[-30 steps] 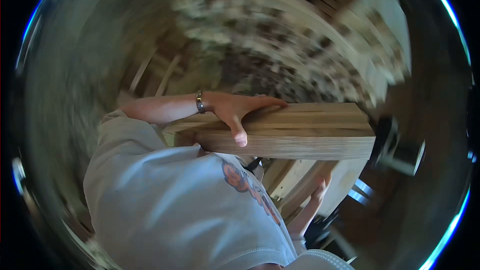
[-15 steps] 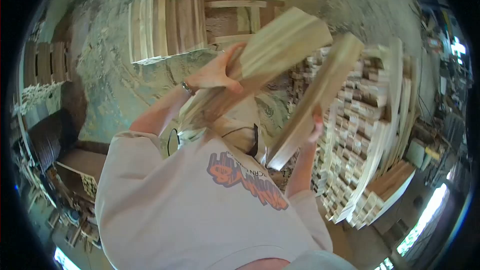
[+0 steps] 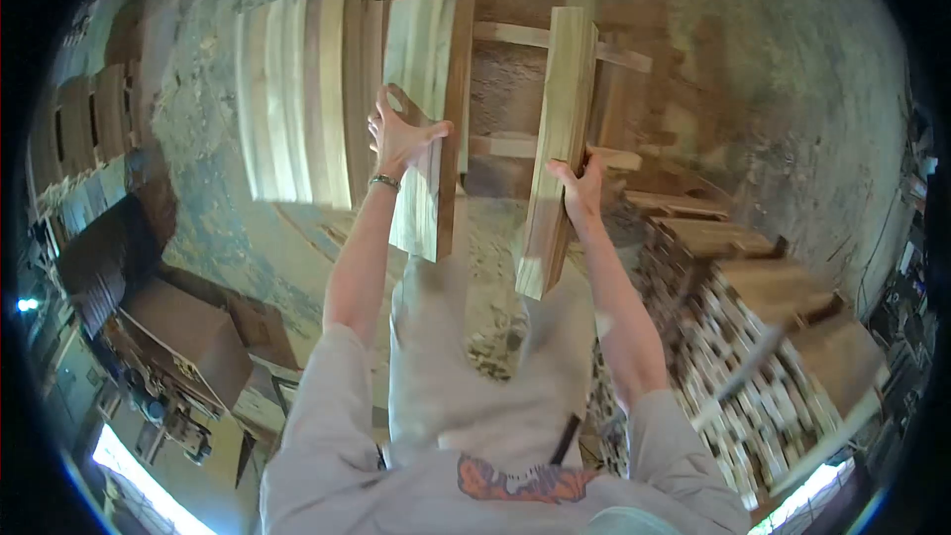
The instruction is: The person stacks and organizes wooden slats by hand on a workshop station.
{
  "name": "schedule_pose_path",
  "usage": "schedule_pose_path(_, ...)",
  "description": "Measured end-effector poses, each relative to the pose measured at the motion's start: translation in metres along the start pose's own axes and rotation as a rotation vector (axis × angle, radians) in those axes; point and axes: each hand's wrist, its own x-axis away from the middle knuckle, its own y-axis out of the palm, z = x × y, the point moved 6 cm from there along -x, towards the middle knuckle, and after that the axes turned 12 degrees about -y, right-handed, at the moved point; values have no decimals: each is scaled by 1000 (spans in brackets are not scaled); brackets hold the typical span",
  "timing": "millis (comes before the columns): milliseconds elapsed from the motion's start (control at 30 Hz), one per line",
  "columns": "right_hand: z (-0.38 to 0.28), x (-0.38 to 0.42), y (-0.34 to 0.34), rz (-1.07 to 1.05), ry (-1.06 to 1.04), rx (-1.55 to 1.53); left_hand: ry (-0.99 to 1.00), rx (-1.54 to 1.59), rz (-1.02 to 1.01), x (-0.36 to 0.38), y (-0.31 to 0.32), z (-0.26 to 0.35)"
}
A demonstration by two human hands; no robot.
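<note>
My left hand point(image 3: 406, 144), with a watch at the wrist, is spread over a thick wooden block point(image 3: 421, 64), thumb at its right edge. That block, possibly several boards together, stands against the right end of a row of wooden boards point(image 3: 292, 99). My right hand point(image 3: 584, 188) is closed around a narrower wooden board point(image 3: 555, 124), thumb on its near face and fingers behind. This board is held nearly upright, apart from the block, in front of two wooden rails. Where the left fingertips grip is partly hidden.
A pale wooden rail point(image 3: 510, 35) runs behind the held pieces. At lower right stands a large stack of wood pieces point(image 3: 753, 396), blurred. More boards point(image 3: 94, 124) stand at far left, above a brown box point(image 3: 188, 327). The dusty floor point(image 3: 218, 168) shows between.
Both hands have swung from a tilted carry to nearly upright pieces. The left block has come up to the row's right end; the right board has moved left, away from the large stack.
</note>
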Motion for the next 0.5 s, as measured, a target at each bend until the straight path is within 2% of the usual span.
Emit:
schedule_pose_path(100, 42, -56, 74, 4, 57, -168, -60, 8, 52, -89, 19, -20)
schedule_pose_path(167, 78, -86, 117, 5, 68, -95, -77, -40, 232, -123, 31, -26)
schedule_pose_path(267, 105, -119, 163, 60, 14, -7, -122, -179, 307, -150, 51, -24)
schedule_pose_path(333, 102, -124, 183, 89, -17, 17, -144, -196, 294, -156, 63, -22)
schedule_pose_path(400, 93, -125, 190, 126, -47, 205, -129, -235, 389, -153, 67, -20)
schedule_pose_path(433, 90, -126, 195, 133, -71, 198, -131, -240, 378, -151, 69, -22)
schedule_pose_path(500, 73, -122, 202, 133, -54, 278, 200, -382, 566, -135, 60, -10)
